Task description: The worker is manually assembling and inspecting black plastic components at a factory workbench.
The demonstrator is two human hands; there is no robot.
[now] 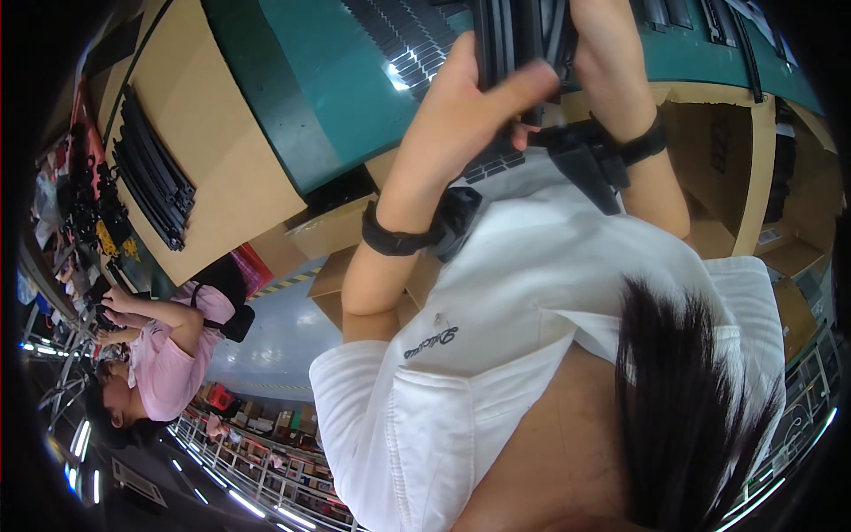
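Note:
A bundle of long black strips (pixel 517 40), plastic by their look, stands between my two hands at the top of the head view, its upper end cut off by the frame. My left hand (pixel 465 113) is closed round its left side, the thumb laid across the front and slightly blurred. Against the right side of the bundle is my right hand (pixel 603 40), gripping it with fingers largely hidden behind the strips or out of frame. Black straps with dark devices sit on both wrists.
Rows of small dark pieces (pixel 403 40) lie on the green table (pixel 341 97). To the left, curved black strips (pixel 151 173) rest on a cardboard sheet (pixel 226 151). Open cardboard boxes (pixel 714 168) stand below the table edge. A co-worker in pink (pixel 177 368) works at far left.

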